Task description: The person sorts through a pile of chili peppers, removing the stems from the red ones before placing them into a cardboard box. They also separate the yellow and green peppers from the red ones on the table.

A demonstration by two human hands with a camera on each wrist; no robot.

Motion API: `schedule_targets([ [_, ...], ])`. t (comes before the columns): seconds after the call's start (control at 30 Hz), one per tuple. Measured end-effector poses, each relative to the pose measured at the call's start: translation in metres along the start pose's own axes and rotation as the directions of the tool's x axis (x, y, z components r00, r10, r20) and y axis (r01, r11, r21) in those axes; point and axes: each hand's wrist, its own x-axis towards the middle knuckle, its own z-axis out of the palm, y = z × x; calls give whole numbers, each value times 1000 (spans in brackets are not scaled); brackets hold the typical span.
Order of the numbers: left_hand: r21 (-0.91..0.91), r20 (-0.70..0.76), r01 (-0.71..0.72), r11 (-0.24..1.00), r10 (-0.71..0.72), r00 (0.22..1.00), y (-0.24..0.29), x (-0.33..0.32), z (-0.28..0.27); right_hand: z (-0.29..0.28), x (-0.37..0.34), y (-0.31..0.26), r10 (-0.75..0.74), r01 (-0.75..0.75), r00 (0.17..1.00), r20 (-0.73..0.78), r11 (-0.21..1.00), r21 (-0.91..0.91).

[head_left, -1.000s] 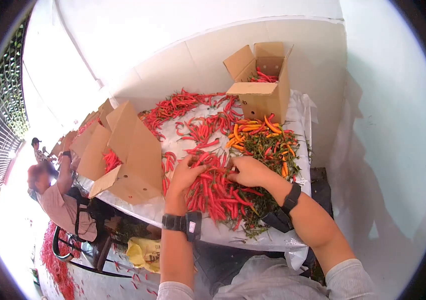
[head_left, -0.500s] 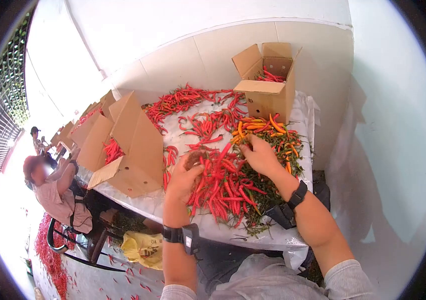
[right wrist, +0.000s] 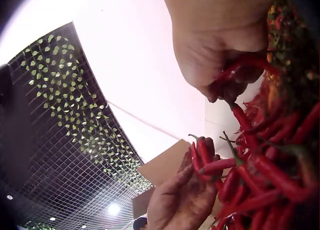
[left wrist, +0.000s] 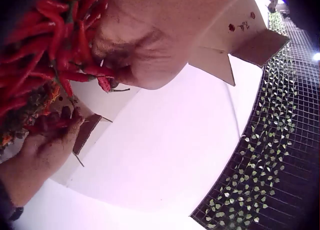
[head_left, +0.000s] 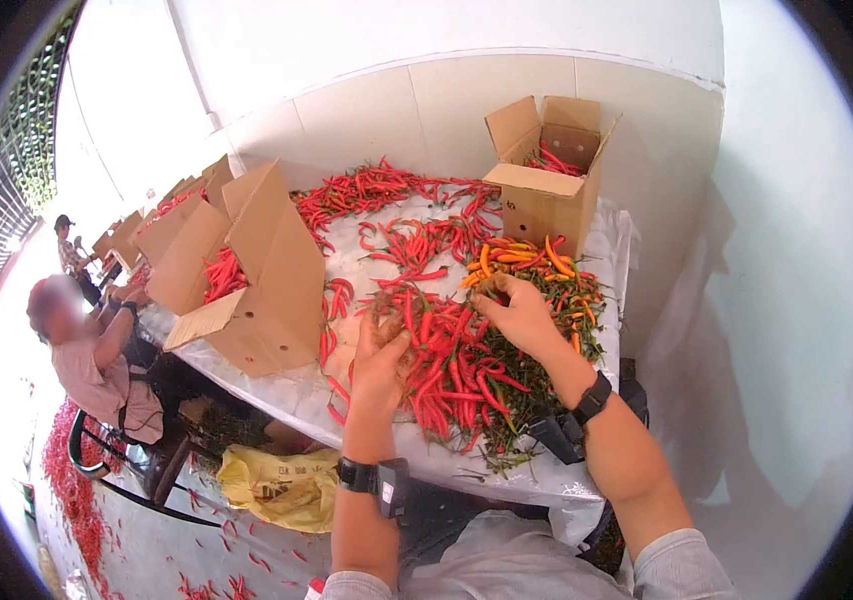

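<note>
Both hands are over a heap of red chili peppers [head_left: 456,390] on the covered table. My left hand [head_left: 374,368] is at the heap's left side. Palm turned up in the right wrist view, the left hand [right wrist: 182,200] holds a few red chilies [right wrist: 202,152] by its fingers. At the heap's far right edge, close to the orange chilies [head_left: 521,256], is my right hand [head_left: 524,318]. Its fingers curl round a single red chili [right wrist: 245,64] in the right wrist view. Green stems and small chilies [head_left: 531,375] lie under the right forearm.
An open carton [head_left: 546,205] of red chilies stands at the back right, another carton [head_left: 281,290] on the left. More red chilies [head_left: 366,195] lie along the back. A seated person [head_left: 96,360] works at the left, beside a yellow sack [head_left: 281,487] on the floor.
My right hand has moved from the heap's middle to the right, towards the orange chilies, and apart from the left hand. The left hand has turned its palm up more. The head view has shifted.
</note>
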Motion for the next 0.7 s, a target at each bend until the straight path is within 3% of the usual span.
schedule_targets([
  [0.1,117,-44,-99,988,105,993,-16,0,0,1,2,2,36,-25,995,-92,992,124],
  [0.2,179,-174,-177,968,208,963,-15,-2,7,-5,6,3,-81,134,947,-310,979,155],
  [0.23,187,-231,-190,964,231,945,-11,-4,9,-11,3,-7,102,-24,973,-209,937,348],
  [0.33,266,-251,-220,939,288,924,-4,-7,13,-10,2,-15,209,-97,974,-84,727,680],
  [0.43,443,-222,-284,850,411,884,-3,-8,10,-9,-2,-17,200,-210,973,112,580,787],
  [0.53,833,9,-373,408,666,746,7,-14,10,-4,-4,-23,163,-232,972,167,606,761],
  [0.63,517,-37,-327,791,402,915,18,-24,29,-2,-7,-25,96,-229,972,215,593,772],
  [0.7,505,13,-243,828,274,962,14,-24,34,0,-8,-31,90,-245,967,237,571,783],
])
